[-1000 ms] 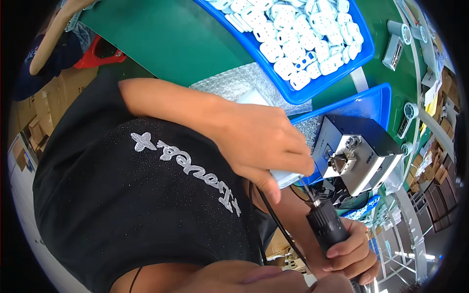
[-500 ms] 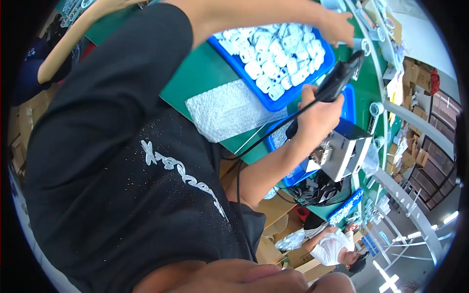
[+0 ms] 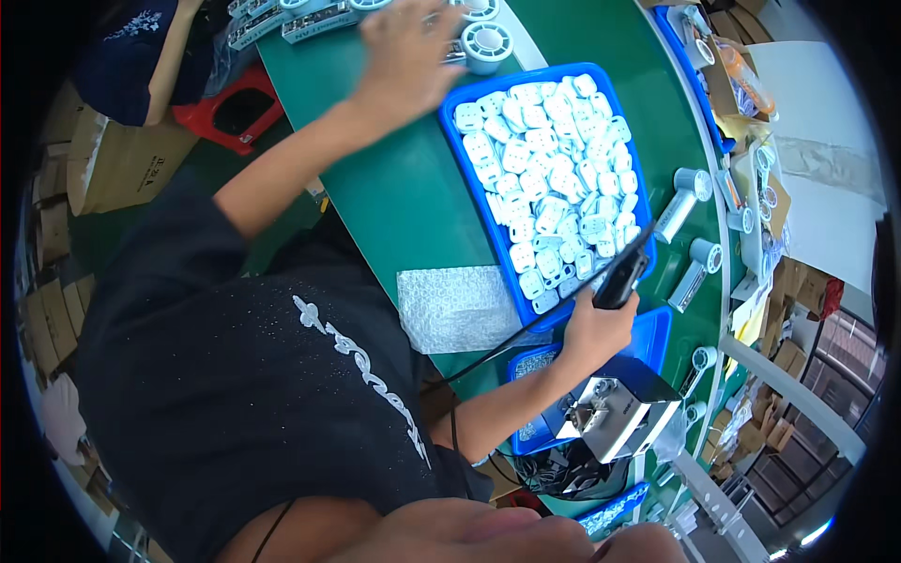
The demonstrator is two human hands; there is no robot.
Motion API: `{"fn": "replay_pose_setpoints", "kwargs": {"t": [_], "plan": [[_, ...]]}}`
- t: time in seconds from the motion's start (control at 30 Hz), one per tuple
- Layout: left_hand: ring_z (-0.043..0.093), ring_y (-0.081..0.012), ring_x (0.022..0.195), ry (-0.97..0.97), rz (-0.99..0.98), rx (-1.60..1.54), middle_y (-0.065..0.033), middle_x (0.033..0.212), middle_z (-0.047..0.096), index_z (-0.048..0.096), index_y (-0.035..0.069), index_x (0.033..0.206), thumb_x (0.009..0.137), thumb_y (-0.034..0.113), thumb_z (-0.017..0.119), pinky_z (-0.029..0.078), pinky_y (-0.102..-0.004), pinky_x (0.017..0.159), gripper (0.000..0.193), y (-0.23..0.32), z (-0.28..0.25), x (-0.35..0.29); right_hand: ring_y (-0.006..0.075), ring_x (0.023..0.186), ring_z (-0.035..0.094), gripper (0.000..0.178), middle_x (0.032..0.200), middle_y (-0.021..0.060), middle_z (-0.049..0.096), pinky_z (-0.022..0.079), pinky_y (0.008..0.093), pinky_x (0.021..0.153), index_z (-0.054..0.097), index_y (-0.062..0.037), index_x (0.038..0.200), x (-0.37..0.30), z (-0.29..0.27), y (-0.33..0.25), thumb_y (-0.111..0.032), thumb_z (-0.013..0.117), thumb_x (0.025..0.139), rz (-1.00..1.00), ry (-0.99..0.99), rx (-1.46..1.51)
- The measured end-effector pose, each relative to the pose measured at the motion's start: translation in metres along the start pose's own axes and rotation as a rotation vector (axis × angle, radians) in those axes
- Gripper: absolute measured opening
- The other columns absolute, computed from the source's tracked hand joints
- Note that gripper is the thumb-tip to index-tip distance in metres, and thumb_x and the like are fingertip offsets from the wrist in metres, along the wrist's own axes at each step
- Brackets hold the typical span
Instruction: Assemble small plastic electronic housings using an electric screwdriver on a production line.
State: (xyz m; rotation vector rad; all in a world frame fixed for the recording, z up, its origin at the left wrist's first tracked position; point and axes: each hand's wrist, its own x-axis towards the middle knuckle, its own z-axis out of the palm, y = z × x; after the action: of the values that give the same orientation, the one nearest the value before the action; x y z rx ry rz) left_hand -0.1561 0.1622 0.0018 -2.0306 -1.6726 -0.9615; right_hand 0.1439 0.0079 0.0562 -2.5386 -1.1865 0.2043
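My right hand [image 3: 598,330] is wrapped round a black corded electric screwdriver [image 3: 619,281], its tip over the edge of a blue tray [image 3: 450,117] heaped with small white plastic parts [image 3: 554,169]. From its back end a black cable trails toward my body. At the top of the view, my left hand [image 3: 404,66] is blurred, its fingers apparently spread with nothing seen in them. Close to it stand a white round-ended device [image 3: 487,42] and several similar grey-and-white devices [image 3: 319,21] in a row on the green table [image 3: 375,216].
Bubble wrap [image 3: 455,305] lies beside the tray. Below are a metal box-shaped machine [image 3: 619,418] and a smaller blue bin [image 3: 657,328]. More white devices [image 3: 680,206] line the far side. A red stool [image 3: 246,108] and another person's arm [image 3: 169,66] show at upper left.
My left hand has moved from the far side of the table to the device row at the top left. The view has shifted; my right hand still holds the screwdriver.
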Motion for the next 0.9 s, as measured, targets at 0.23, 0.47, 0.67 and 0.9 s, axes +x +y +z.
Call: {"fn": "replay_pose_setpoints", "kwargs": {"t": [0.23, 0.47, 0.67, 0.9], "plan": [[0.067, -0.0245, 0.093, -0.017, 0.173, -0.384, -0.0075, 0.097, 0.069, 0.068, 0.008, 0.104, 0.080, 0.001, 0.072, 0.051, -0.0335, 0.085, 0.026, -0.053, -0.037, -0.009, 0.0105, 0.056, 0.059, 0.048, 0.072, 0.0035, 0.063, 0.047, 0.0238, 0.053, 0.060, -0.0018, 0.118, -0.030, -0.034, -0.024, -0.011, 0.081, 0.076, 0.130, 0.005, 0.895], [0.063, -0.0311, 0.105, -0.216, 0.271, -0.057, -0.0144, 0.115, 0.065, 0.065, 0.007, 0.118, 0.085, 0.020, 0.075, 0.050, -0.0384, 0.090, 0.037, -0.119, -0.010, -0.039, 0.0079, 0.059, 0.058, 0.043, 0.069, 0.0022, 0.062, 0.046, 0.0231, 0.055, 0.056, 0.0004, 0.111, -0.043, -0.014, -0.023, -0.003, 0.079, 0.074, -0.001, -0.069, 1.110], [0.062, -0.0256, 0.105, -0.324, 0.007, -0.712, -0.0181, 0.120, 0.062, 0.058, -0.008, 0.117, 0.089, 0.007, 0.067, 0.050, -0.0392, 0.090, 0.033, -0.076, -0.044, -0.037, 0.0084, 0.052, 0.057, 0.042, 0.062, 0.0017, 0.060, 0.044, 0.0230, 0.052, 0.054, 0.0023, 0.111, -0.060, -0.031, -0.015, -0.004, 0.077, 0.076, 0.009, -0.077, 1.257], [0.057, -0.0286, 0.110, -0.579, 0.161, -1.201, -0.0229, 0.122, 0.056, 0.046, -0.011, 0.128, 0.095, 0.018, 0.053, 0.044, -0.0379, 0.095, 0.044, 0.094, -0.097, -0.049, 0.0080, 0.058, 0.058, 0.049, 0.065, 0.0026, 0.060, 0.045, 0.0228, 0.057, 0.048, 0.0052, 0.116, -0.088, -0.048, -0.026, -0.001, 0.076, 0.077, 0.101, -0.083, 1.534]]}}
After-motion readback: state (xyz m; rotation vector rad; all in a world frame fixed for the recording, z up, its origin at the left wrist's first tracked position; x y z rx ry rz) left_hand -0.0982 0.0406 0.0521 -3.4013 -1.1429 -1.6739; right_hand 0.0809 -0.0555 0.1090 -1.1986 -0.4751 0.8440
